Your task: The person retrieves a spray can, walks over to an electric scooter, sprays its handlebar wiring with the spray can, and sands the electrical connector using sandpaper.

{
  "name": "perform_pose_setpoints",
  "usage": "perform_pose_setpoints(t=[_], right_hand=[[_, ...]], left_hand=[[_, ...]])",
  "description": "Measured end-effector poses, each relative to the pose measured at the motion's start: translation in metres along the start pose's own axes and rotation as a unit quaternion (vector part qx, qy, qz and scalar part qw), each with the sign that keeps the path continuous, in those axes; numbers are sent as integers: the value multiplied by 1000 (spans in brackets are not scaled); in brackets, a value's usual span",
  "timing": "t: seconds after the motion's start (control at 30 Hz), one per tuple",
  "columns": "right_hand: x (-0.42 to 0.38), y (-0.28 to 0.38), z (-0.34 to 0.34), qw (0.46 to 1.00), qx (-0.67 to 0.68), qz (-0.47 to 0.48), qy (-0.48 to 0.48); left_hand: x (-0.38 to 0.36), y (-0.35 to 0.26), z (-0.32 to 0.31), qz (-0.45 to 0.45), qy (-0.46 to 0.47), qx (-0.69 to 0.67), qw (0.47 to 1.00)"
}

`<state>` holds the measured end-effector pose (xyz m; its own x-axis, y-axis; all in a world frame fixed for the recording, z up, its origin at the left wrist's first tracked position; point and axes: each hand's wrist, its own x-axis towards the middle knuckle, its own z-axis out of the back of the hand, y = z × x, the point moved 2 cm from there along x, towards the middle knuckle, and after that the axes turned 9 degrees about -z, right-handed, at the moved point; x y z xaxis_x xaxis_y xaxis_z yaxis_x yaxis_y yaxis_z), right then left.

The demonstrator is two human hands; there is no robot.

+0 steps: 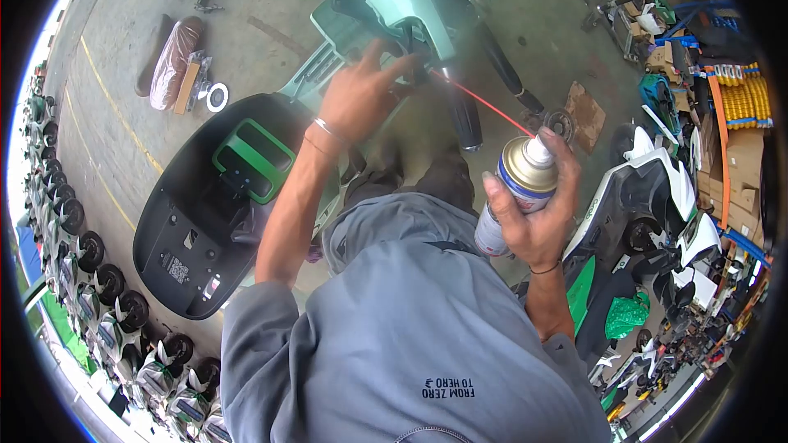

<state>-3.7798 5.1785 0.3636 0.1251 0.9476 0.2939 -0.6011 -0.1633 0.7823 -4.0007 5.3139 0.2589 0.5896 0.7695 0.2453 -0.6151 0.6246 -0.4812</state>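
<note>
In my right hand is a spray can, wrapped by the fingers, with the index finger on its white nozzle. A thin red straw runs from the nozzle to the mint-green scooter, ending close to the base of a black handlebar grip. A pale haze hangs around that spot. My left hand reaches over the scooter's handlebar area with its fingers apart. Its fingertips are near dark parts under the green cover; whether they touch them cannot be made out.
A black scooter body tub with a green frame piece lies to the left. Beyond it are a plastic-wrapped brown seat and a white ring. White scooter panels and shelving stand at right; several scooters line the left edge.
</note>
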Motion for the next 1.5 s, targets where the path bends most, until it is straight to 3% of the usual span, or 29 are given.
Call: perform_pose_setpoints(t=[0.2, 0.3, 0.37, 0.53, 0.67, 0.77, 0.9, 1.03, 1.1, 1.2, 1.23, 1.4, 1.5], right_hand=[[-4, -4, 1, 1000, 15, 16, 7], [-2, -5, -1, 999, 34, 17, -10], [3, 2, -6, 997, 25, 69, -22], [6, 4, -13, 996, 60, 61, -19], [5, -4, -12, 997, 48, 54, -18], [4, -6, -10, 998, 44, 51, -19], [7, -6, -9, 996, 59, 55, -26], [13, 5, -4, 996, 58, 62, -31], [16, 10, -3, 996, 29, 77, -37], [19, 13, -4, 995, 29, 85, -44], [20, 15, -6, 995, 30, 85, -44], [22, 20, -13, 992, -31, 93, -76], [24, 24, -15, 989, -55, 97, -93]], left_hand=[[5, -1, -5, -34, -52, 20, 998], [1, -5, -6, -17, -167, -48, 985], [1, -3, -8, -25, -166, -39, 985], [-6, 8, -10, -82, -151, -4, 985], [-19, 23, -9, -52, -130, -40, 989], [-23, 21, 0, 13, -169, -162, 972], [-10, 13, 11, -42, -234, -96, 967], [5, -6, 25, -37, -236, -95, 966], [7, -4, 31, -30, -256, -172, 951], [13, -7, 31, -26, -256, -253, 933], [12, -6, 32, 12, -216, -260, 941], [30, -17, 42, -31, -213, -196, 957], [31, -14, 35, 58, -246, -302, 919]])
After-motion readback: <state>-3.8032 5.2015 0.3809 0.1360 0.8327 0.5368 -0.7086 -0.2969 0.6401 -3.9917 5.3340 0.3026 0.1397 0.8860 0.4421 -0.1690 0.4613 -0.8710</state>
